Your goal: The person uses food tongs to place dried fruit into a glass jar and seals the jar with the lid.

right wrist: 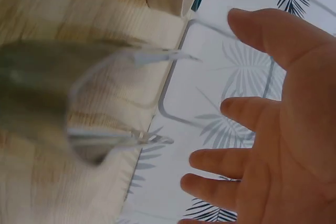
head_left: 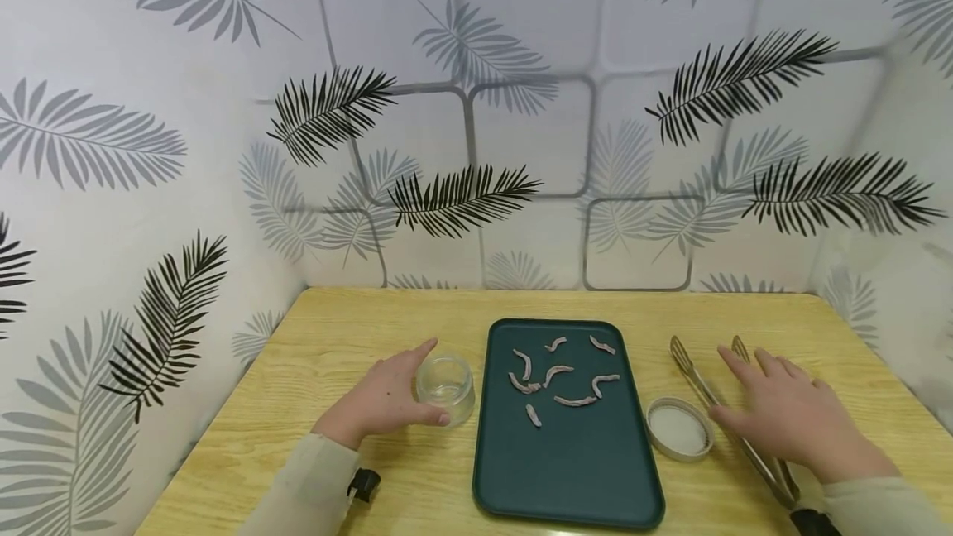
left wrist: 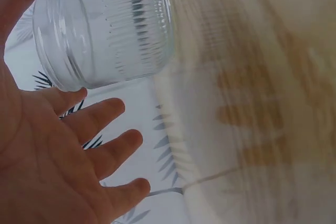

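A clear glass jar (head_left: 447,391) stands without a lid on the table, left of the tray. My left hand (head_left: 383,395) is beside it, thumb and fingers spread at its left side. In the left wrist view the jar (left wrist: 107,32) sits between thumb and index finger, the other fingers splayed. My right hand (head_left: 792,416) hovers palm down over metal tongs (head_left: 694,374), partly covering them. The right wrist view shows its fingers loosely extended, with the tongs (right wrist: 37,87) below the palm and nothing held.
A dark green tray (head_left: 566,470) lies mid-table, with several greyish-pink strips (head_left: 558,372) scattered over its far half. Between tray and tongs lies a round lid (head_left: 679,428), its inside facing up. A leaf-patterned wall (head_left: 521,147) closes off the wooden table (head_left: 357,313) at the back.
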The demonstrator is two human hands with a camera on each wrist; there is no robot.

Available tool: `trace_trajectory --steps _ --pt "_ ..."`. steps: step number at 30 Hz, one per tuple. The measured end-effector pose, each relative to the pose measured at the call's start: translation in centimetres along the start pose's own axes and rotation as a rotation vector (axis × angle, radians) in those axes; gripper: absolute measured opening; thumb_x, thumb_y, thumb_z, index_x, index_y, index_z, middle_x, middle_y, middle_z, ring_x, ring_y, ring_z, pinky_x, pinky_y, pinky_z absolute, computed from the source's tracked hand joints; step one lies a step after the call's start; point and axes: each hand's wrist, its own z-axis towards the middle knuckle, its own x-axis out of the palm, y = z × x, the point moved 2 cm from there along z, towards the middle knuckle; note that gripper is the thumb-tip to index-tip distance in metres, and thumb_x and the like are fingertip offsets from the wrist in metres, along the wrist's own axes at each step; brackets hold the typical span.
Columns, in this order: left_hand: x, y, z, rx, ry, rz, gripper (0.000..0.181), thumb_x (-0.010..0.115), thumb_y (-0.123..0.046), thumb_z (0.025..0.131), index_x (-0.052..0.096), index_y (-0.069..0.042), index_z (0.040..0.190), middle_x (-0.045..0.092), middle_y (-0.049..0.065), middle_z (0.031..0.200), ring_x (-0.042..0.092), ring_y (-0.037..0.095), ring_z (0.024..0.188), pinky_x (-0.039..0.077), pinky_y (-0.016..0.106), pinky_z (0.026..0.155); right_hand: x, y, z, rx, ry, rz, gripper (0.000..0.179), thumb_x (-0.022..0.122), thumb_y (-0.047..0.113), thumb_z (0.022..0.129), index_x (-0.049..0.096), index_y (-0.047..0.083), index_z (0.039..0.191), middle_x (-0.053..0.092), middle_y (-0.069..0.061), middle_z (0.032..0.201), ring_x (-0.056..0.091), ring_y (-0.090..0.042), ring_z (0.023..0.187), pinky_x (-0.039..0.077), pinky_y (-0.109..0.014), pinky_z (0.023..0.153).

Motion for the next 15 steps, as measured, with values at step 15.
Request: trace_trajectory --steps 15 --pt "1.1 1.9 0.4 -0.036 0.142 -0.357 0.099 0.089 -0.033 0.077 0.033 -0.016 0.157 0.051 0.009 0.143 0.048 0.03 0.131 0.036 0.056 0.107 1.6 -2.1 -0.3 0.053 0.303 0.156 0.124 0.072 0.073 0.076 0.021 -0.005 0.157 0.05 -0.044 0.13 0.053 -0.061 0.114 0.046 -0.07 0.077"
